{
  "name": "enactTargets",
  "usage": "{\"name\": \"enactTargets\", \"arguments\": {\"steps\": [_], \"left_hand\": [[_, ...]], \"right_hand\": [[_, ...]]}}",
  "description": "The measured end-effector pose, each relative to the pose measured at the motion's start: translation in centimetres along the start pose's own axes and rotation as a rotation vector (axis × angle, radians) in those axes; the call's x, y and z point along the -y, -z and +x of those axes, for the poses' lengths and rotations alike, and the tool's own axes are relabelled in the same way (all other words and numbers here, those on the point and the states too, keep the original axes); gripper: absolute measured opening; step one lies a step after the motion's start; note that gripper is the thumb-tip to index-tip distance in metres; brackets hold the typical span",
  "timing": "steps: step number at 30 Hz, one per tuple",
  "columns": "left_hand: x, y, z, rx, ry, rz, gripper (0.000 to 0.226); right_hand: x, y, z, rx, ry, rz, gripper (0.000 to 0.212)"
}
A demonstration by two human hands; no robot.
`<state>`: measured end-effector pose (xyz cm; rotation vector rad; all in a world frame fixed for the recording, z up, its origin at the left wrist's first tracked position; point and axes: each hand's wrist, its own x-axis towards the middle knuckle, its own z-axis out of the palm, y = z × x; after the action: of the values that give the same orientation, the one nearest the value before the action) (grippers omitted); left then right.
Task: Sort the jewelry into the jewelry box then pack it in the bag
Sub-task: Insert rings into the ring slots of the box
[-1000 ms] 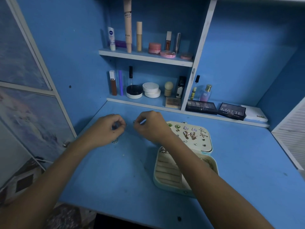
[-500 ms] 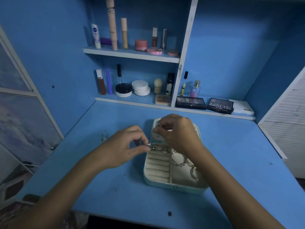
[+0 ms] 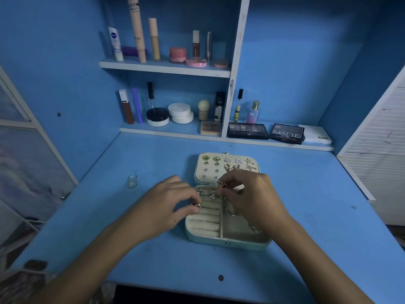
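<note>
An open mint jewelry box (image 3: 228, 243) lies on the blue desk, its lid (image 3: 228, 165) laid flat behind and studded with several earrings. My left hand (image 3: 168, 207) pinches a dark-stoned ring (image 3: 196, 204) at the cream ring rolls on the box's left side. My right hand (image 3: 252, 198) pinches a reddish-gold ring (image 3: 221, 184) over the rolls' far end. Two rings (image 3: 206, 192) sit in the top roll. Bangles in the right compartment are mostly hidden by my right hand. Two loose rings (image 3: 132, 181) lie on the desk to the left. No bag is in view.
Shelves at the back carry cosmetics: tubes (image 3: 137, 29), jars (image 3: 157, 117), a perfume bottle (image 3: 253, 111) and eyeshadow palettes (image 3: 247, 131). A white louvred panel (image 3: 381, 154) stands at the right and a window frame at the left.
Both hands moved from the loose rings at the left of the desk to the jewelry box, each carrying a ring. My left hand has lowered its ring onto the ring rolls.
</note>
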<state>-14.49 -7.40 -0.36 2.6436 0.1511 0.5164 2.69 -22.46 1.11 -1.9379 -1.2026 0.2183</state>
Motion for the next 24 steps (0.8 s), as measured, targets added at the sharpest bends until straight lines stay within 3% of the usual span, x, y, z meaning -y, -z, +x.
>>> {"name": "enactTargets", "arguments": {"steps": [10, 19, 24], "left_hand": [[-0.3, -1.0, 0.3, -0.04, 0.043, 0.027, 0.03], [-1.3, -1.2, 0.7, -0.081, 0.082, 0.089, 0.01], [-1.4, -1.2, 1.0, -0.078, 0.078, 0.157, 0.012]], "right_hand": [[-0.3, 0.1, -1.0, 0.048, 0.134, -0.05, 0.017], [0.1, 0.3, -1.3, 0.075, 0.092, -0.016, 0.018], [0.1, -0.3, -1.3, 0.131, 0.145, -0.101, 0.015]]}}
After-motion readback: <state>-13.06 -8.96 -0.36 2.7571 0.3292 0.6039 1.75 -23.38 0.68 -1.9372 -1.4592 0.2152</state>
